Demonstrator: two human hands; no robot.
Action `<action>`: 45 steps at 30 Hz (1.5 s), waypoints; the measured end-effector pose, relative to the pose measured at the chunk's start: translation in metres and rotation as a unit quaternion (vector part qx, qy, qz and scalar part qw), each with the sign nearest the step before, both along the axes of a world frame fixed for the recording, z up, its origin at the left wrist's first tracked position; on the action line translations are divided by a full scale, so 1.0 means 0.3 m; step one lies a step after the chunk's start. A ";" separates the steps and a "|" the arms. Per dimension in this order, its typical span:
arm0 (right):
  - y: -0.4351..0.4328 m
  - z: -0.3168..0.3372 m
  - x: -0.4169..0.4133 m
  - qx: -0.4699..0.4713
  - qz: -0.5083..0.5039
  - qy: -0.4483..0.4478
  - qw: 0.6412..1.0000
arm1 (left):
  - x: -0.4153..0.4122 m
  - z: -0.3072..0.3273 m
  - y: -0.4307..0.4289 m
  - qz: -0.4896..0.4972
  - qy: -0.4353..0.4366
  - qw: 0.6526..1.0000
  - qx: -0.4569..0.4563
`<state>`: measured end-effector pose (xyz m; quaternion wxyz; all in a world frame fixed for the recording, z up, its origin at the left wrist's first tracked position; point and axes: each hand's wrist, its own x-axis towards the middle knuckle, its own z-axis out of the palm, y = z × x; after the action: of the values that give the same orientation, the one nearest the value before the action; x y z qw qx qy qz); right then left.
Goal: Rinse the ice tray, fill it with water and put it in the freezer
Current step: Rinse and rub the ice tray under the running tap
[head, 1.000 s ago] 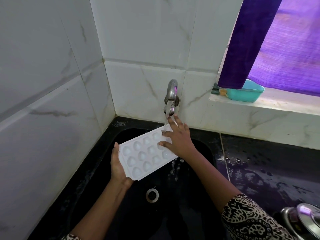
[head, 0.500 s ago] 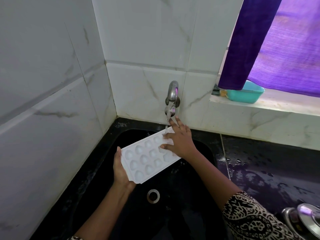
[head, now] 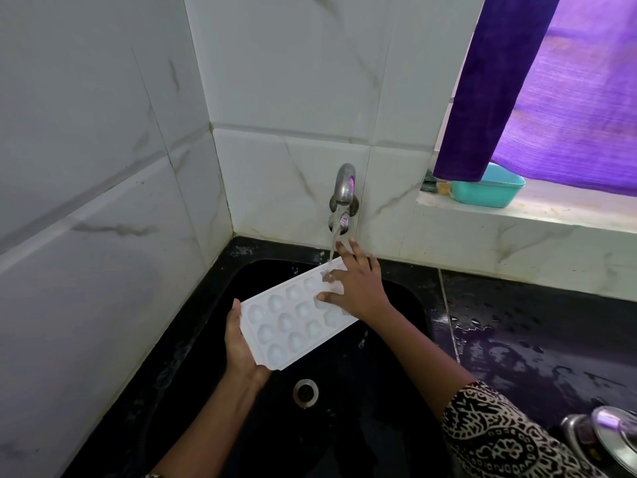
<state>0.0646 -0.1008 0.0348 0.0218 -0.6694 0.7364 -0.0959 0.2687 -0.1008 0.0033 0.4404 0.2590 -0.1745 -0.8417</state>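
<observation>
One ice tray (head: 293,326): white, frame centre, above the black sink (head: 262,436).
Your left hand (head: 239,343): grasps its lower-left end.
Your right hand (head: 360,288): flat, fingers spread, on the upper-right end beneath the running tap (head: 344,184).

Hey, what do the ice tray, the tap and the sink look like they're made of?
The ice tray looks like white matte plastic: thin, with moulded cups. The tap looks like metal, silver with a dull sheen. The sink is black and glossy where wet, perhaps stone or composite.
</observation>
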 end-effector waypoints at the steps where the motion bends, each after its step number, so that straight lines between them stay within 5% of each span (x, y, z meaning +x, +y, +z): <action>1: 0.001 0.001 0.000 0.002 -0.005 0.006 1.000 | 0.002 -0.003 0.002 0.000 0.001 1.000 0.001; 5: 0.001 -0.015 0.014 0.007 -0.005 0.025 1.000 | 0.000 0.000 -0.001 0.001 0.002 1.000 0.000; 10: 0.011 -0.046 0.005 0.033 0.014 -0.102 0.994 | 0.022 0.002 -0.018 -0.002 -0.009 1.000 0.002; 15: 0.039 -0.058 -0.021 -0.065 -0.061 -0.196 0.977 | 0.014 -0.002 -0.015 0.013 -0.015 1.000 0.013; 35: -0.004 -0.021 0.007 0.033 0.013 0.034 0.999 | 0.001 0.001 -0.020 0.070 -0.060 0.995 0.041; 45: 0.001 -0.051 -0.029 0.022 0.019 0.011 1.000 | -0.019 -0.042 -0.017 0.039 -0.031 0.997 0.061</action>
<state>0.0560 -0.1004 0.0194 0.0298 -0.6835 0.7258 -0.0720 0.2631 -0.1060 -0.0095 0.4506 0.3182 -0.1258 -0.8245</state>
